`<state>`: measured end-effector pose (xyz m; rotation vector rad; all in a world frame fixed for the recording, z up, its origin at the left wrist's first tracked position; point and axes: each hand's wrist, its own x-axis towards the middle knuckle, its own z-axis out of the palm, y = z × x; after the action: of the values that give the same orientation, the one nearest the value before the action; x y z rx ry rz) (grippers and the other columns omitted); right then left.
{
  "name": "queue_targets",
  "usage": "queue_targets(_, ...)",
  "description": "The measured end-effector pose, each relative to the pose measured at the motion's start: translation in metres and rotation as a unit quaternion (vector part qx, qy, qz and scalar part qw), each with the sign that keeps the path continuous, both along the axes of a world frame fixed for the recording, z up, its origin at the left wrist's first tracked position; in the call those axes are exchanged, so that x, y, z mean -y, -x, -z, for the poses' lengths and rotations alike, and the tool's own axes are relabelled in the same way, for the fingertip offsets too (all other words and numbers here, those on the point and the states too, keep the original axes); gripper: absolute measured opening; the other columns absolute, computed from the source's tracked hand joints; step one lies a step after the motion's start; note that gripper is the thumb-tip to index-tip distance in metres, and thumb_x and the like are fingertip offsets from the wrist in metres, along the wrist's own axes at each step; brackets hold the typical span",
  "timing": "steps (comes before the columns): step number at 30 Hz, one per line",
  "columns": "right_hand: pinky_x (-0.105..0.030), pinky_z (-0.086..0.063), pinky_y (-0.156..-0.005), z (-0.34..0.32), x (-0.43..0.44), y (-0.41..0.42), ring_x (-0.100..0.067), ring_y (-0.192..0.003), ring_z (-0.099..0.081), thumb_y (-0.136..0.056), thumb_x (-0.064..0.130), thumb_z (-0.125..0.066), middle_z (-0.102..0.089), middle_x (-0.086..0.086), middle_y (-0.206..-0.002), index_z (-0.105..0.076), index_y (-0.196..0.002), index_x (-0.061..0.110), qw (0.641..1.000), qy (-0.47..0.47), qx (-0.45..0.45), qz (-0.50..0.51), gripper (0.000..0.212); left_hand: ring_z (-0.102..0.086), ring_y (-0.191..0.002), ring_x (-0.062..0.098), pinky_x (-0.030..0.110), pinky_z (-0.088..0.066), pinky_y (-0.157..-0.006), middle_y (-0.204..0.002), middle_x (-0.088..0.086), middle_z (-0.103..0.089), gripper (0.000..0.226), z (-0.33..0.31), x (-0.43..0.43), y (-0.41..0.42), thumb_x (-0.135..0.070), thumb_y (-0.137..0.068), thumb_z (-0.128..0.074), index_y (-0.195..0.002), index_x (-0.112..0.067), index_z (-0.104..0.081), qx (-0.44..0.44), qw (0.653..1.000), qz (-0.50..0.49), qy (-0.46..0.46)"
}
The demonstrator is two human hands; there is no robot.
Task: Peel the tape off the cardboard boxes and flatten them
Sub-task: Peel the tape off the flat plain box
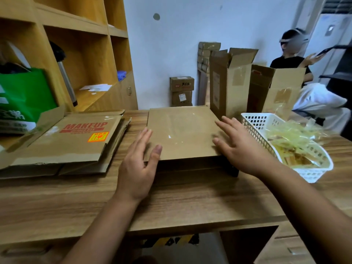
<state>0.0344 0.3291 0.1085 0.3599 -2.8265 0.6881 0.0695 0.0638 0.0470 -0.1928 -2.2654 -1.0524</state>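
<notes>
A closed brown cardboard box point(181, 133) stands in the middle of the wooden table point(171, 202), with clear shiny tape point(177, 128) across its top. My left hand point(138, 164) lies with straight fingers against the box's near left corner. My right hand point(242, 147) has spread fingers on the box's right edge. Neither hand holds anything. To the left lies a pile of flattened boxes point(62, 145); the top one reads MAKEUP.
A white plastic basket point(257, 122) of crumpled yellowish tape sits right of the box. Two tall open cartons point(230, 82) stand behind it, and small boxes are stacked by the wall. A green bag point(22, 96) and wooden shelves are on the left. A seated person point(297, 60) is at far right.
</notes>
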Motion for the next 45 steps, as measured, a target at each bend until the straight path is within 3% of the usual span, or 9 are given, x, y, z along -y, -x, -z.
queue_targets(2, -0.035, -0.002, -0.122, 0.004, 0.003, 0.004, -0.018, -0.155, 0.003, -0.101, 0.054, -0.043, -0.002, 0.008, -0.169, -0.023, -0.159, 0.034, 0.998, -0.018, 0.067, 0.006, 0.064, -0.026, -0.143, -0.003, 0.019, -0.020, -0.115, -0.161, -0.009, -0.033, 0.072, 0.000, -0.001, 0.000, -0.069, -0.097, -0.038, -0.155, -0.026, -0.037, 0.053, 0.998, -0.002, -0.016)
queue_targets(5, -0.034, -0.010, -0.122, 0.006, 0.002, 0.003, -0.019, -0.155, -0.008, -0.102, 0.056, -0.039, -0.002, 0.005, -0.170, -0.025, -0.159, 0.034, 0.994, 0.017, 0.108, 0.011, 0.063, -0.023, -0.141, -0.005, 0.021, -0.018, -0.115, -0.162, -0.012, -0.029, 0.075, 0.001, 0.000, 0.001, -0.071, -0.094, -0.038, -0.156, -0.028, -0.034, 0.088, 0.996, 0.013, -0.019)
queue_targets(17, -0.031, -0.019, -0.119, 0.013, -0.001, -0.009, -0.018, -0.154, -0.017, -0.103, 0.057, -0.032, 0.001, 0.005, -0.170, -0.018, -0.160, 0.030, 0.997, -0.005, 0.079, 0.008, 0.065, -0.024, -0.142, -0.006, 0.022, -0.022, -0.113, -0.162, -0.017, -0.028, 0.066, 0.000, 0.002, -0.001, -0.062, -0.096, -0.039, -0.153, -0.028, -0.042, 0.079, 0.996, 0.014, 0.032)
queue_targets(22, -0.024, -0.015, -0.115, 0.013, 0.001, -0.015, -0.020, -0.155, -0.012, -0.100, 0.058, -0.042, 0.005, -0.001, -0.170, -0.030, -0.157, 0.035, 0.995, 0.049, 0.082, 0.020, 0.062, -0.027, -0.142, -0.005, 0.021, -0.023, -0.112, -0.161, -0.018, -0.029, 0.070, -0.006, 0.006, -0.013, -0.062, -0.091, -0.036, -0.152, -0.029, -0.042, 0.086, 0.995, 0.010, 0.051)
queue_targets(28, -0.041, -0.023, -0.121, 0.005, 0.007, -0.015, -0.026, -0.151, -0.025, -0.092, 0.066, -0.051, -0.020, -0.008, -0.166, -0.037, -0.151, 0.043, 0.991, 0.074, 0.106, 0.038, 0.065, -0.020, -0.136, -0.013, 0.016, -0.019, -0.110, -0.161, -0.021, -0.025, 0.072, -0.010, 0.011, -0.024, -0.066, -0.090, -0.033, -0.154, -0.031, -0.039, 0.104, 0.993, 0.006, 0.062)
queue_targets(32, -0.037, -0.036, -0.112, 0.001, 0.005, -0.019, -0.021, -0.141, -0.041, -0.089, 0.061, -0.059, -0.039, 0.001, -0.158, -0.042, -0.149, 0.042, 0.983, 0.137, 0.121, 0.022, 0.064, -0.023, -0.142, -0.007, 0.018, -0.022, -0.111, -0.163, -0.018, -0.025, 0.070, -0.011, 0.014, -0.027, -0.067, -0.094, -0.035, -0.154, -0.030, -0.040, 0.102, 0.992, 0.004, 0.071)
queue_targets(36, -0.032, -0.040, -0.102, 0.004, 0.001, -0.020, -0.016, -0.136, -0.043, -0.087, 0.054, -0.068, -0.045, 0.002, -0.153, -0.050, -0.144, 0.041, 0.974, 0.193, 0.113, 0.022, 0.061, -0.025, -0.147, -0.001, 0.017, -0.021, -0.112, -0.163, -0.018, -0.023, 0.071, -0.012, 0.012, -0.028, -0.066, -0.094, -0.034, -0.155, -0.031, -0.038, 0.110, 0.990, 0.001, 0.093)
queue_targets(41, -0.034, -0.041, -0.104, 0.006, -0.005, -0.018, -0.019, -0.140, -0.040, -0.084, 0.047, -0.074, -0.042, 0.002, -0.155, -0.051, -0.143, 0.040, 0.959, 0.253, 0.121, 0.031, 0.063, -0.020, -0.149, -0.002, 0.021, -0.021, -0.118, -0.164, -0.018, -0.020, 0.069, -0.014, 0.006, -0.029, -0.067, -0.097, -0.035, -0.156, -0.031, -0.035, 0.118, 0.988, 0.015, 0.094)
queue_targets(45, -0.031, -0.042, -0.094, 0.006, -0.008, -0.016, -0.019, -0.135, -0.041, -0.083, 0.043, -0.077, -0.041, 0.000, -0.154, -0.053, -0.141, 0.038, 0.954, 0.268, 0.127, 0.033, 0.063, -0.012, -0.149, -0.003, 0.024, -0.018, -0.117, -0.164, -0.024, -0.007, 0.089, -0.019, 0.006, -0.030, -0.080, -0.083, -0.036, -0.159, -0.036, -0.022, 0.160, 0.979, 0.030, 0.123)
